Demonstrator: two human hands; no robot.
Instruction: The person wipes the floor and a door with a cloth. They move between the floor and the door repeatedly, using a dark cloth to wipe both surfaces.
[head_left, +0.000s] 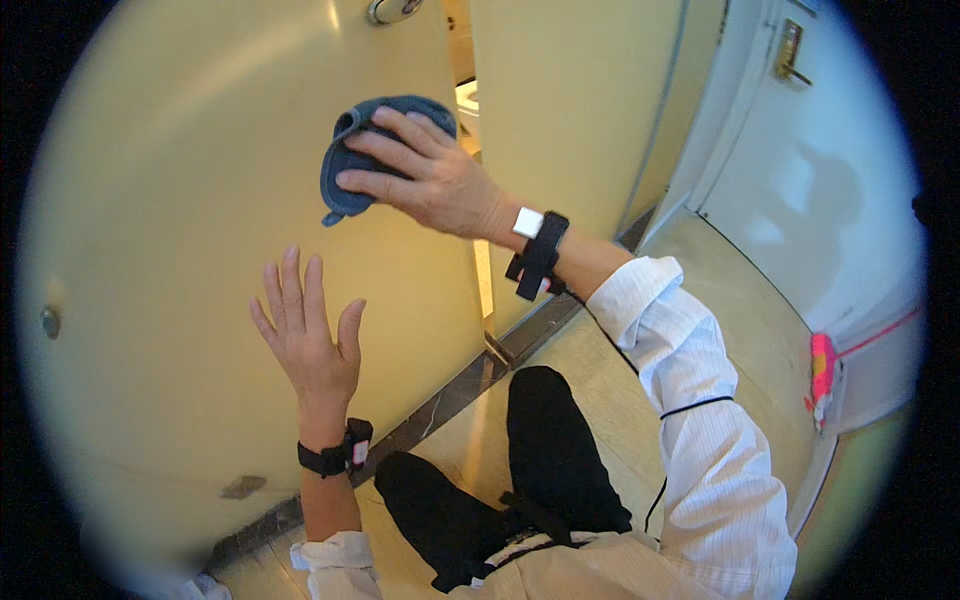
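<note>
My right hand (442, 176) lies spread over a folded blue-grey cloth (349, 196), pressing it to the frosted glass door (180, 225). One edge of the cloth curls up beside the fingertips, and a small loop sticks out at its lower corner. Lower and to the left, my left hand (311, 337) is held up with its fingers apart and nothing in it. It is at the door's surface; whether the palm touches the glass cannot be told. Both wrists carry black straps.
A metal handle (394, 10) sits high on the door, a round metal fitting (49, 321) at its left. A dark marble sill (442, 405) runs below. Rightward are a second frosted panel (570, 97), a white door (847, 150) and a pink cleaning head (823, 367) on the tiled floor.
</note>
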